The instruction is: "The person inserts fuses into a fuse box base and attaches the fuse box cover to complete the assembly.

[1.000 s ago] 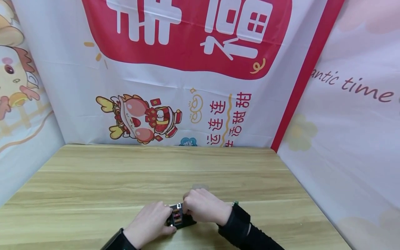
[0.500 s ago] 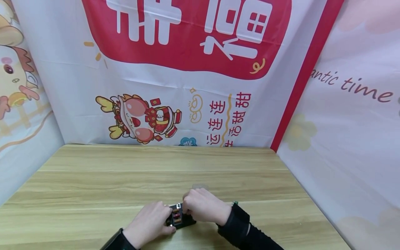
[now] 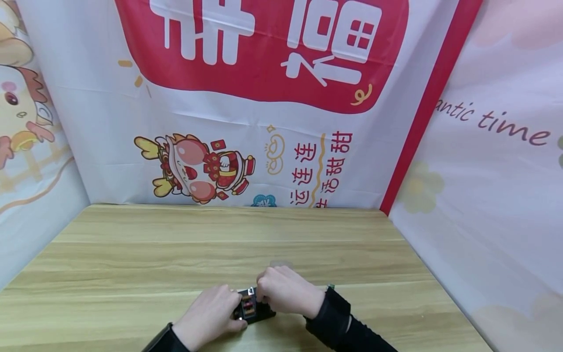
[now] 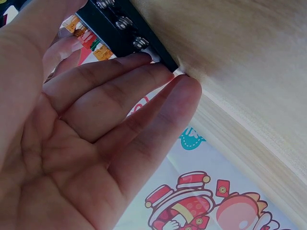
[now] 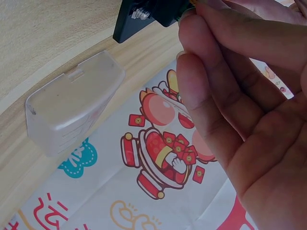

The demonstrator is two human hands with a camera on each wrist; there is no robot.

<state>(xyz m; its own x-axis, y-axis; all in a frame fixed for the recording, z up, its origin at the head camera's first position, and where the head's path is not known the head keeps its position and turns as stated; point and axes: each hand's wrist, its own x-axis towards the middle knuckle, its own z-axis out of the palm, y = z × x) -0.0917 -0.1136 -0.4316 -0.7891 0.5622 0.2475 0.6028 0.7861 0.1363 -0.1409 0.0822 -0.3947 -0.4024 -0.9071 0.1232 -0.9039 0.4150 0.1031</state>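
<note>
A black fuse block [image 3: 262,314] rests on the table between both hands, with orange and red blade fuses [image 3: 249,304] in a row. Metal screws [image 4: 123,22] line its side in the left wrist view. My left hand [image 3: 210,310] grips the block's left end, thumb at the near edge and fingers at the far edge. Over the block's right part, my right hand [image 3: 288,291] pinches with thumb and forefinger at the fuse row. A bit of yellow-green shows by those fingertips in the right wrist view; the fingers hide most of that fuse.
A clear plastic cover [image 5: 76,103] lies on the wood-grain table [image 3: 132,254] just beyond the right hand. Some small green thing [image 3: 331,286] shows beside the right wrist. Printed cloth [image 3: 281,112] hangs along the table's back edge and both sides.
</note>
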